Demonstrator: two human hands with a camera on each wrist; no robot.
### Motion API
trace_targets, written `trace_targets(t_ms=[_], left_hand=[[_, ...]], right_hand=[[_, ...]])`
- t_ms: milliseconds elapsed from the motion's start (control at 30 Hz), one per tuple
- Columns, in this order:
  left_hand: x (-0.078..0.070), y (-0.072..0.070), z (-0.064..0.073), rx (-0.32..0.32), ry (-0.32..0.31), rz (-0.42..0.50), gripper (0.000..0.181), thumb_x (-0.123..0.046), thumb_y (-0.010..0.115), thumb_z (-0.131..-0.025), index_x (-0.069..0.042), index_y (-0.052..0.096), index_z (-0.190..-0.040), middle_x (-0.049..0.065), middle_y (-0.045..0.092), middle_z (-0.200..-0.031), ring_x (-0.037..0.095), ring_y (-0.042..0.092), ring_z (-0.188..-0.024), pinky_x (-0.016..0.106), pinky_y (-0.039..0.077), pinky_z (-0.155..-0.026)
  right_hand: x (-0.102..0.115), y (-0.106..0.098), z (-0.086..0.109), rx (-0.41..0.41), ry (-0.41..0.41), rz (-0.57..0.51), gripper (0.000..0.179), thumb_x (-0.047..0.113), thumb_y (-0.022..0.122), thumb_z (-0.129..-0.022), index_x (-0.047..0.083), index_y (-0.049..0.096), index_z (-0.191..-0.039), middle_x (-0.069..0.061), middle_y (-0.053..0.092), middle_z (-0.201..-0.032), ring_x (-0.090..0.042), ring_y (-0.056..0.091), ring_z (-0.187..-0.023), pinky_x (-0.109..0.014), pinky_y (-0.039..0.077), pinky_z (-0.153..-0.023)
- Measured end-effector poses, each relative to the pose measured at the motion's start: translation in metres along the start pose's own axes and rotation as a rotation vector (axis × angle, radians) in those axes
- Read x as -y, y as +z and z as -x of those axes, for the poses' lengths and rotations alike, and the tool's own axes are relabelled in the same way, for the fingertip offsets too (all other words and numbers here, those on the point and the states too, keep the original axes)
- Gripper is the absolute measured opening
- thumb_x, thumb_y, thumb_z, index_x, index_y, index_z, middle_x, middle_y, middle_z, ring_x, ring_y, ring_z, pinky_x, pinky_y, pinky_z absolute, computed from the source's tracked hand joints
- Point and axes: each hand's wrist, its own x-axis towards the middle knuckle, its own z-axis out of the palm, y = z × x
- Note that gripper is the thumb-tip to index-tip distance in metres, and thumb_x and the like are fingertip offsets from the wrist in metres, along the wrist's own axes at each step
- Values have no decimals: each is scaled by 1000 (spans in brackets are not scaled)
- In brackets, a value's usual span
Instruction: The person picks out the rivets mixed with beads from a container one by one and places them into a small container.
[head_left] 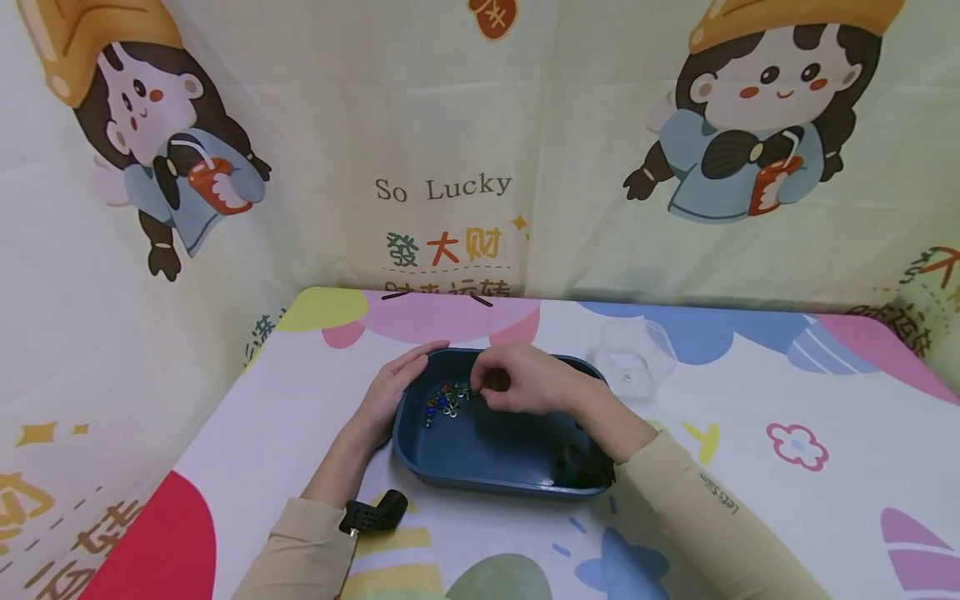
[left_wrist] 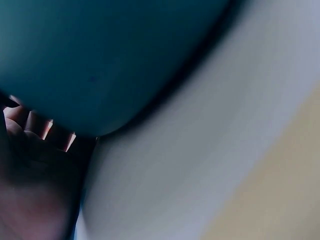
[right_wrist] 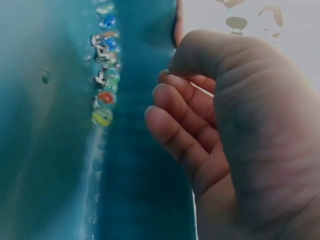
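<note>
A dark blue basin (head_left: 480, 454) stands on the table in the head view. My left hand (head_left: 386, 392) holds its left end, the fingers lying around the far left corner at the rim. Over the basin's inside, my right hand (head_left: 525, 379) has its thumb and index tips brought together on a small greenish thing (right_wrist: 167, 72), mostly hidden by the fingers. Glass marbles (right_wrist: 103, 117) in blue, green, orange and yellow lie inside near the left end, mixed with small silvery metal pieces (head_left: 450, 411). The left wrist view is filled by the basin's outer wall (left_wrist: 100, 65), with shadowed fingers beside it.
Beyond the basin, to the right, sit clear plastic containers (head_left: 633, 375). A dark clump (head_left: 581, 467) lies in the basin's near right corner. The table carries a colourful printed cover (head_left: 720, 500), and a patterned cloth (head_left: 450, 108) hangs behind it.
</note>
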Motion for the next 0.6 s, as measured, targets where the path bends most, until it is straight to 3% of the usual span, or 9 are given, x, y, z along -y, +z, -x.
trace_targets(t_ms=[367, 600], left_hand=[[1, 0, -1, -9, -2, 2, 44, -29, 40, -110, -10, 52, -148, 9, 52, -147, 27, 49, -134, 40, 40, -110], [0, -1, 0, -13, 2, -11, 44, -29, 40, -110, -11, 53, -147, 9, 53, -147, 26, 49, -135, 42, 37, -112]], right_hand=[[1, -6, 4, -110, -50, -24, 9, 0, 70, -87, 3, 70, -96, 5, 64, -84, -10, 56, -71, -29, 55, -67], [1, -10, 5, -203, -124, -26, 10, -1, 71, -86, 5, 70, -94, 5, 64, -83, -8, 57, -69, -27, 54, -65]])
